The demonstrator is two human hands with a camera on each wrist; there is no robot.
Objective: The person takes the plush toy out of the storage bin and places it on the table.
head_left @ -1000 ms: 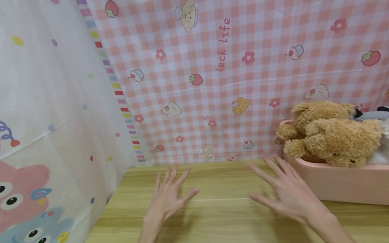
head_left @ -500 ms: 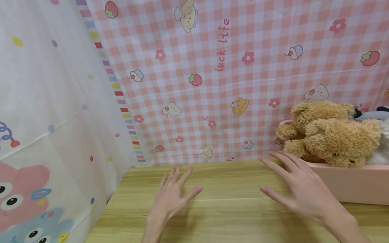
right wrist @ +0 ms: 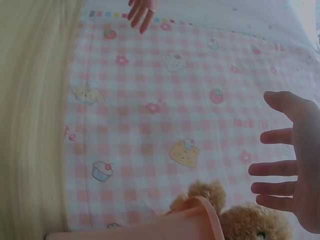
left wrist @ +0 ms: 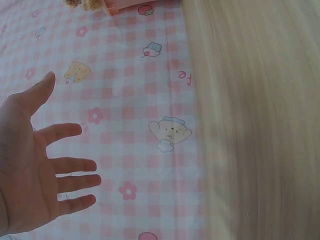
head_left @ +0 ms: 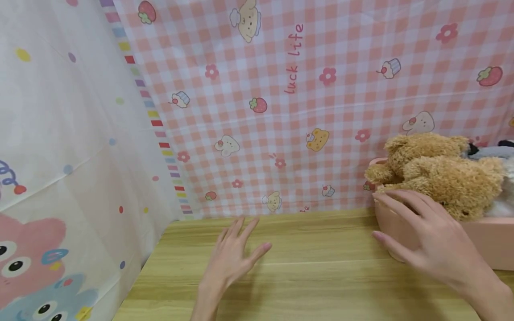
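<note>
My left hand (head_left: 229,261) hovers over the wooden table with its fingers spread and holds nothing; in the left wrist view the left palm (left wrist: 25,160) and separated fingers show plainly. Farther right, my right hand (head_left: 441,243) is in front of the pink bin (head_left: 491,243), its fingers extended and its thumb apart. In the head view its fingertips overlap the bin's left rim and a plush arm. Two tan, curly-furred teddy bears (head_left: 453,183) lie heaped in the bin. The right wrist view has one bear (right wrist: 255,222) below the right hand's fingers, with a gap between them.
Behind the bears, a grey-and-black plush (head_left: 491,152) and a white furry one (head_left: 507,191) poke out of the bin. A pink checked cloth (head_left: 281,125) hangs along the back of the wooden table (head_left: 305,285). To the left hangs a white printed curtain (head_left: 92,147).
My right hand has moved right, from over the table to the front of the bin. The left hand has drifted slightly right. The bears and bin stay where they were.
</note>
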